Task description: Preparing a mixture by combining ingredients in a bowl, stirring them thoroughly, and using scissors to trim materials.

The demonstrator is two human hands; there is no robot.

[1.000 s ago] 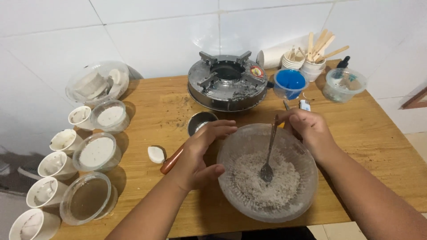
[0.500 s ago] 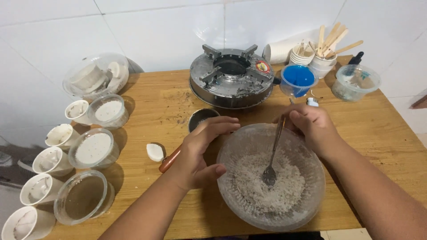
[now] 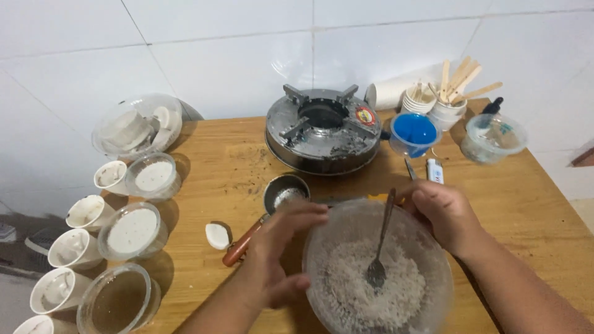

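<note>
A clear round bowl (image 3: pixel 433 247) of grey-white crumbly powder stands at the near edge of the wooden table (image 3: pixel 532 204). My right hand (image 3: pixel 442 216) sits at the bowl's far right rim, gripping a metal spoon (image 3: pixel 380 247) whose head is down in the powder. My left hand (image 3: pixel 278 247) cups the bowl's left side, thumb low and fingers along the far rim. Just behind that hand lies a small metal cup with a reddish-brown handle (image 3: pixel 281 195), holding some white powder.
A round metal burner (image 3: pixel 323 127) stands at the back centre. A blue cup (image 3: pixel 413 133), cups of wooden sticks (image 3: pixel 448 102), a clear tub (image 3: pixel 493 137) and a white lighter (image 3: pixel 435 170) are at the back right. Several white cups and lidded clear tubs (image 3: pixel 131 230) line the left.
The view has shifted slightly. My right hand has moved the spoon a little within the powder. My left hand stays on the bowl's left side.
</note>
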